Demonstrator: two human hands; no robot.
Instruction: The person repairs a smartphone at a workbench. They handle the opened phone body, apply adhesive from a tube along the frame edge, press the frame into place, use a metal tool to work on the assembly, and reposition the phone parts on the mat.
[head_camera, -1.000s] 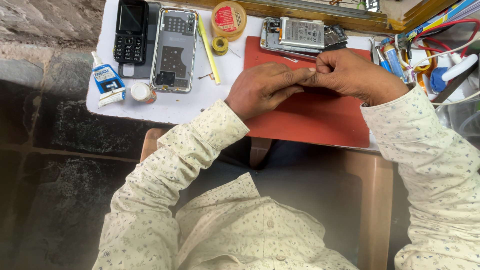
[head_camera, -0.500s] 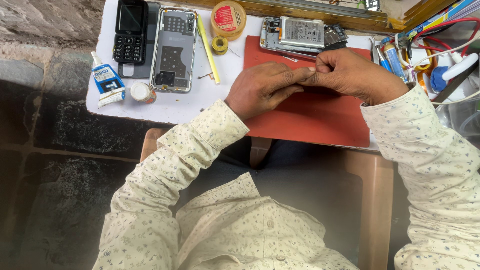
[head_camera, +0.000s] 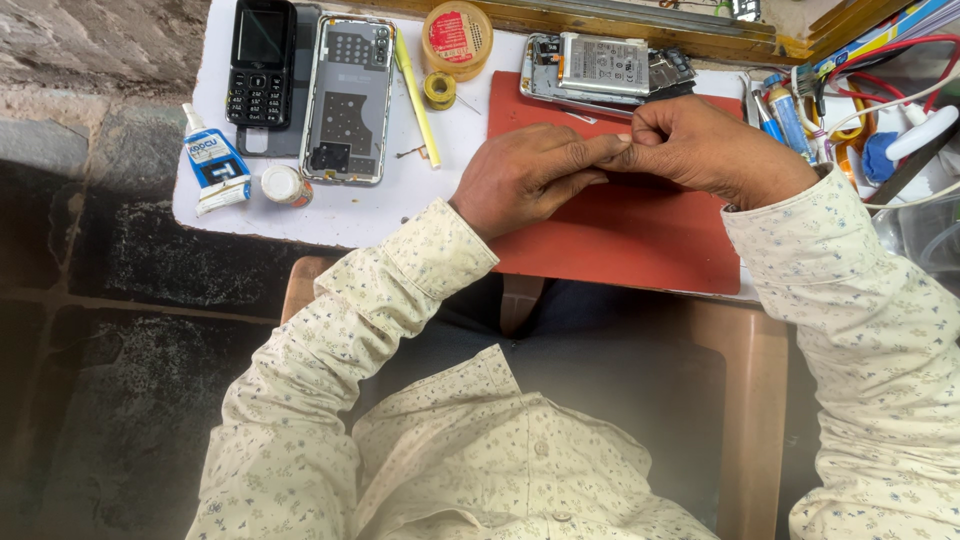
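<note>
My left hand and my right hand meet fingertip to fingertip over the red work mat. The fingers of both are pinched together on something very small that I cannot make out. Just beyond the hands lies an opened smartphone with its battery and boards showing, at the mat's far edge. Both sleeves are cream with a small print.
On the white tabletop left of the mat lie a black keypad phone, a clear phone back cover, a yellow pen, a glue tube, a small white cap, a solder spool and a round tin. Tools and cables crowd the right.
</note>
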